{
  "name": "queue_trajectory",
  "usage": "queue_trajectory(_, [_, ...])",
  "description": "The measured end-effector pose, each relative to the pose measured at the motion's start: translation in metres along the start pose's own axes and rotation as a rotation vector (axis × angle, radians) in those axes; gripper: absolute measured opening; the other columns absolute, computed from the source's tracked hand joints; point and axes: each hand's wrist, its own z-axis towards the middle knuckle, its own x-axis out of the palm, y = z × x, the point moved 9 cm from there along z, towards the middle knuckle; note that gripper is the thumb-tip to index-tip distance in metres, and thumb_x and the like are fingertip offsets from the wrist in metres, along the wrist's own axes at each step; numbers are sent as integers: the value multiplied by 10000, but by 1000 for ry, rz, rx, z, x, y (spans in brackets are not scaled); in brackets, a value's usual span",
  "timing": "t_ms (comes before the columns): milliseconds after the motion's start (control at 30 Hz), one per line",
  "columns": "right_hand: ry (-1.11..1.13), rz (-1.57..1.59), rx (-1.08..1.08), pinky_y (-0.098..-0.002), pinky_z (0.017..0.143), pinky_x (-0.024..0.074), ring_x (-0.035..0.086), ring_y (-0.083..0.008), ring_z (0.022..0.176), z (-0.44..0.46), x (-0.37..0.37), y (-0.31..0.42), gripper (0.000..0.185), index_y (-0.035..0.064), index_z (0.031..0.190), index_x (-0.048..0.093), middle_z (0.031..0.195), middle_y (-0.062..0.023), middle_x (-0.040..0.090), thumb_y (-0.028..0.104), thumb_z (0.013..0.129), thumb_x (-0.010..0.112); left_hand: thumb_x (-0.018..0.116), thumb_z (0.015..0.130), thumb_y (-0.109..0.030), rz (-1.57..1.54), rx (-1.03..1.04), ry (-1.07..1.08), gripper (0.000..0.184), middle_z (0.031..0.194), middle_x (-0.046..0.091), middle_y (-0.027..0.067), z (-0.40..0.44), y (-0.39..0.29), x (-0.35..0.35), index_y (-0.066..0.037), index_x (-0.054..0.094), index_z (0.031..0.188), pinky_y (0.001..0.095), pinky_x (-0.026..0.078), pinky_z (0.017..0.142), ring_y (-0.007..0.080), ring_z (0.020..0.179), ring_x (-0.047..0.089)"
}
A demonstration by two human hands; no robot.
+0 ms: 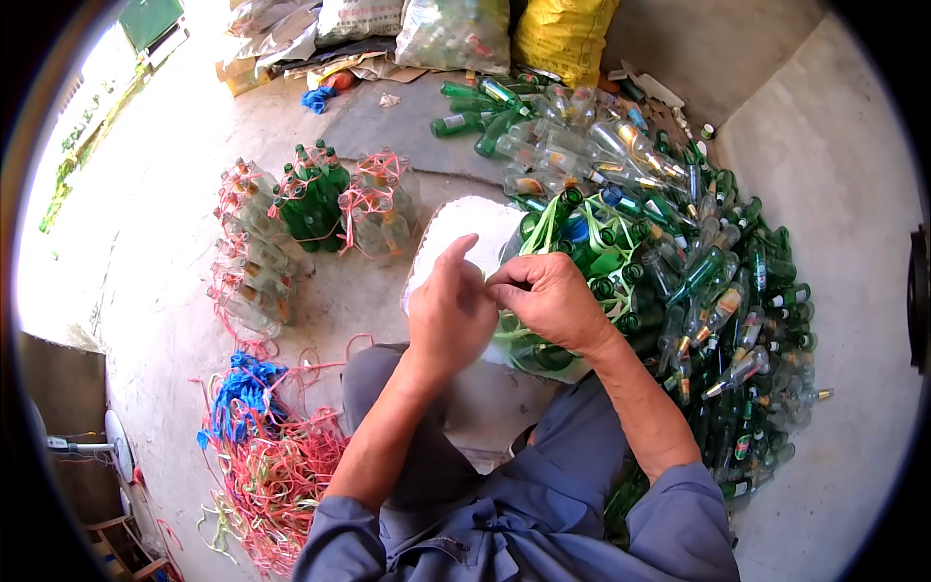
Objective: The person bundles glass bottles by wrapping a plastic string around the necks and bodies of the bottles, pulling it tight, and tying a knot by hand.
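Both hands meet in front of me, beside a bundle of green glass bottles (632, 273) bound with light green strapping (550, 228). My right hand (555, 299) is closed in a pinch, thumb and forefinger pressed together. Against those fingertips rests my left hand (447, 315), its fingers curled and one digit raised, slightly blurred. Whatever lies between the fingers is too small or hidden to name. Under the bundle and the hands is a white block-like surface (467, 219). The bottles stand upright at its right side.
A large heap of loose green and clear bottles (722, 281) fills the right side. Tied bottle bundles (312, 194) stand at left on the concrete floor. Nearer lies a tangle of pink strapping (286, 485) with blue strips (247, 393). Full sacks (453, 34) line the back.
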Motion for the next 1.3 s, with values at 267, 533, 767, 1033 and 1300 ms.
queue_trajectory(267, [-4, 27, 8, -247, 618, 473, 547, -48, 676, -1, 2, -3, 82, -39, 896, 725, 719, -26, 666, 30, 860, 698, 578, 761, 79, -703, -481, -33, 533, 863, 530, 1, -13, 45, 20, 57, 479, 1285, 165, 390, 574, 35, 675, 477])
queue_trajectory(533, [-43, 91, -25, -318, 547, 429, 467, -128, 545, 0, 1, -5, 138, -23, 774, 655, 597, -116, 546, 85, 859, 675, 587, 768, 84, -1103, -759, -52, 509, 861, 561, 42, -21, 57, 36, 52, 472, 1263, 192, 365, 448, 62, 551, 464])
queue_trajectory(767, [-65, 100, -30, -309, 544, 425, 471, -95, 556, 1, -3, -3, 108, -22, 835, 699, 590, -104, 558, 80, 856, 670, 558, 792, 125, -776, -410, -57, 577, 868, 535, 34, -11, 42, 17, -9, 442, 1342, 185, 416, 533, 55, 609, 482])
queue_trajectory(1033, [-52, 49, -9, -324, 543, 429, 477, -115, 536, 2, -1, -8, 124, -23, 849, 704, 580, -127, 553, 95, 843, 666, 561, 799, 173, -175, -47, 38, 683, 884, 550, 36, -5, 20, 7, -43, 396, 1426, 212, 477, 601, 73, 709, 571])
queue_trajectory(1300, [-34, 9, -6, -345, 554, 441, 502, -150, 530, 2, -1, -5, 117, -10, 849, 709, 604, -161, 573, 97, 829, 666, 589, 778, 164, -121, 46, 101, 776, 837, 582, 48, -4, 8, 5, -46, 352, 1486, 227, 478, 580, 83, 674, 579])
